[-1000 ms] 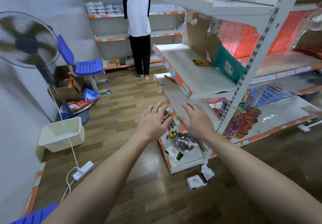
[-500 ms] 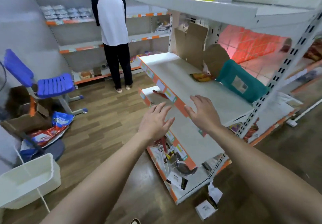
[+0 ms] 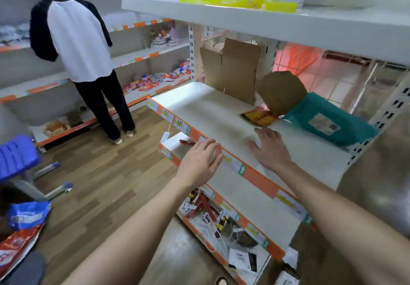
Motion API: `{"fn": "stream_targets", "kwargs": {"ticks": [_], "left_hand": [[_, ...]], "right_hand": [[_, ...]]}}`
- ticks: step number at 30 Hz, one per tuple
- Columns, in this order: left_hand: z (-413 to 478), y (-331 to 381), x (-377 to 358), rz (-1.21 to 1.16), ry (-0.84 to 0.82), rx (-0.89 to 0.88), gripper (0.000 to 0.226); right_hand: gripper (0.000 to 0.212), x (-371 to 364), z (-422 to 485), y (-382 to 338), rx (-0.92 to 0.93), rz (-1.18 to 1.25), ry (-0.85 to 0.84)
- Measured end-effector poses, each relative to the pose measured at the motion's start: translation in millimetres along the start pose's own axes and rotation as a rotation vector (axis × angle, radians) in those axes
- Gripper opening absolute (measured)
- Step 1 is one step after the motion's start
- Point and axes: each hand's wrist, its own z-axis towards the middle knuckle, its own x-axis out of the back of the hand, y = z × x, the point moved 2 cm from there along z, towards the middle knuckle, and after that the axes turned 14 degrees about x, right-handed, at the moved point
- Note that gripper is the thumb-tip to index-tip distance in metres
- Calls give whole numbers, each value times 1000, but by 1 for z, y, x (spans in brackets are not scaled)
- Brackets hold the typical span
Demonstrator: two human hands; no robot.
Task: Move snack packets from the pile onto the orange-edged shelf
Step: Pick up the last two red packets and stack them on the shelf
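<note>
The white shelf with the orange edge (image 3: 255, 175) runs across the middle of the head view. One yellow-orange snack packet (image 3: 259, 116) lies flat on it near the back. My right hand (image 3: 269, 149) reaches over the shelf board with fingers spread, a short way in front of that packet, holding nothing. My left hand (image 3: 200, 162) hovers at the shelf's front edge, fingers straight and empty. A pile of red and white snack packets (image 3: 155, 79) lies on the far wall shelf.
A teal parcel (image 3: 330, 120) and brown cardboard pieces (image 3: 239, 69) sit at the shelf's back. A person (image 3: 77, 47) stands at the wall shelving. A blue chair (image 3: 17, 156) and bags (image 3: 22, 225) are at left. The bottom shelf (image 3: 221, 225) holds loose clutter.
I have moved closer to the shelf. Both hands went forward and up: the right one is now over the shelf board, the left at its orange edge.
</note>
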Motion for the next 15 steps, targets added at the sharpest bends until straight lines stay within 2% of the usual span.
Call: {"fn": "stream_targets", "kwargs": {"ticks": [3,6,12,15], "left_hand": [[33,-11,-13,-56,15,-37,42],[63,-15,-21,-74,7,-84,47],[133,-20,-36,-89,-116,-117,44],[163,-11,-49,-78,-214,-101,52]], "right_hand": [[60,-11,27,12,-76,-9,41],[60,-19,55,25,-156,-37,43],[73,-31,100,51,-242,-64,-38],[71,-38,99,53,-249,-72,-64]]}}
